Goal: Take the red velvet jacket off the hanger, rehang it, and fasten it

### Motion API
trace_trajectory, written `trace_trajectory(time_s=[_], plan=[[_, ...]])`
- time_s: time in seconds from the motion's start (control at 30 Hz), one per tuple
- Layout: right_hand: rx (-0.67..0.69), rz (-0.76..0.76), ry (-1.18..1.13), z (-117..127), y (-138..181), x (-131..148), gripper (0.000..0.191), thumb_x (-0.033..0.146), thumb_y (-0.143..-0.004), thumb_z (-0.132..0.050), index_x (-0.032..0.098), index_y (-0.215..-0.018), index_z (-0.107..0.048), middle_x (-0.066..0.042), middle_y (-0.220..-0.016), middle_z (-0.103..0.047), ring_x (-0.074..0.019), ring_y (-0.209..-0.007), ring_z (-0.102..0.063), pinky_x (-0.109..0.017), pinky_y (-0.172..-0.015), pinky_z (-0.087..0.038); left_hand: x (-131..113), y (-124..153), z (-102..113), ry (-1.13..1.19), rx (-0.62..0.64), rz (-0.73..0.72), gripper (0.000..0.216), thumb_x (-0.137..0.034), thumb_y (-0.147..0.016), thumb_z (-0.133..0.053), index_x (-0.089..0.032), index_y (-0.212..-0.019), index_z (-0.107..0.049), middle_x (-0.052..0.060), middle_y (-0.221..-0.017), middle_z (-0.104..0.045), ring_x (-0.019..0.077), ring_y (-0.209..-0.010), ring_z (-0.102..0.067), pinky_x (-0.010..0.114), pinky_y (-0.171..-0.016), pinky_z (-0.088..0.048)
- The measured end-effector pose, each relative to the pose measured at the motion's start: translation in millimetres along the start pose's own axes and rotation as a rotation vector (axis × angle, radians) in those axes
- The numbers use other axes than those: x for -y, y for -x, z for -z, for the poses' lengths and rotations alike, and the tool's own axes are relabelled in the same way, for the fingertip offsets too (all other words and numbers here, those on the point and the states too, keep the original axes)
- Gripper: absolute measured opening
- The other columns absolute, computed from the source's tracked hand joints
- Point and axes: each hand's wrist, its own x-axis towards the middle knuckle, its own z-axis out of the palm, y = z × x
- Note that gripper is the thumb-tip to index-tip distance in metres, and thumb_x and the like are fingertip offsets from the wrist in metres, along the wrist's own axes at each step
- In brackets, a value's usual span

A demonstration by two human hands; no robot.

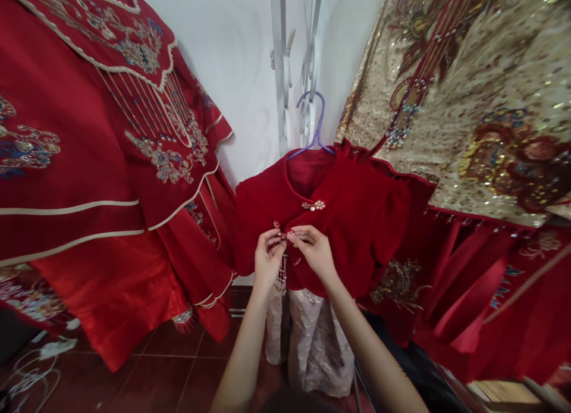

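Observation:
A small red velvet jacket [352, 222] hangs on a purple hanger [317, 124] in front of me, with a pale brocade skirt [312, 341] below it. My left hand [267, 258] and my right hand [314, 249] meet at the jacket's front opening. Both pinch a beaded clasp [282, 234] with a bead tassel [281, 277] hanging under it. A second jewelled clasp [313, 206] sits fastened higher up near the collar.
A large red embroidered robe [89, 181] hangs at the left. A gold sequinned robe [482, 97] with red lining hangs at the right. A white metal rack [281, 62] stands against the white wall. Dark red floor tiles [169, 371] and white cables [31, 371] lie below.

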Motion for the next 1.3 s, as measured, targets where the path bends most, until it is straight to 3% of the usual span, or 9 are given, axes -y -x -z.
trace_trajectory(time_s=[0.3, 0.63, 0.8, 1.07, 1.3], plan=[[-0.009, 0.109, 0.159, -8, -8, -3, 0.024, 0.038, -0.079, -0.069, 0.019, -0.093, -0.065, -0.005, -0.090, -0.072, -0.0178, -0.084, -0.069, -0.028, -0.070, -0.057, 1, -6, 1, 0.110, 0.035, 0.063, 0.035, -0.017, -0.070, -0.070, -0.017, -0.104, -0.062, 0.008, -0.108, -0.067, 0.0167, -0.097, -0.065, 0.035, -0.095, -0.051], [-0.046, 0.180, 0.229, -12, 0, 0, 0.022, 0.039, -0.082, -0.066, 0.019, -0.094, -0.065, -0.005, -0.090, -0.071, -0.0165, -0.081, -0.068, -0.025, -0.065, -0.055, -10, -5, 3, 0.090, 0.010, 0.031, 0.032, -0.021, -0.070, -0.073, -0.015, -0.100, -0.066, 0.010, -0.105, -0.071, 0.0160, -0.091, -0.067, 0.034, -0.091, -0.053], [-0.061, 0.166, 0.187, -15, 4, 0, 0.024, 0.040, -0.083, -0.064, 0.020, -0.095, -0.065, -0.005, -0.093, -0.071, -0.0170, -0.084, -0.068, -0.026, -0.068, -0.056, -14, -8, 4, 0.011, 0.015, -0.017, 0.029, -0.025, -0.070, -0.075, -0.013, -0.095, -0.069, 0.009, -0.094, -0.073, 0.0167, -0.086, -0.069, 0.033, -0.086, -0.056], [-0.095, 0.153, 0.125, -17, 7, 1, 0.024, 0.040, -0.083, -0.065, 0.020, -0.095, -0.067, -0.006, -0.096, -0.072, -0.0181, -0.088, -0.069, -0.029, -0.075, -0.057, -25, -7, 9, -0.328, 0.050, -0.222, 0.018, -0.020, -0.077, -0.067, -0.017, -0.094, -0.073, 0.006, -0.091, -0.073, 0.0157, -0.080, -0.070, 0.031, -0.081, -0.058], [-0.084, 0.140, 0.096, -16, 5, -2, 0.026, 0.041, -0.081, -0.067, 0.019, -0.096, -0.066, -0.006, -0.096, -0.072, -0.0180, -0.089, -0.069, -0.030, -0.077, -0.058, -20, -11, 13, -0.243, 0.050, -0.135, 0.021, -0.019, -0.074, -0.067, -0.015, -0.094, -0.072, 0.007, -0.092, -0.075, 0.0168, -0.083, -0.072, 0.032, -0.082, -0.059]])
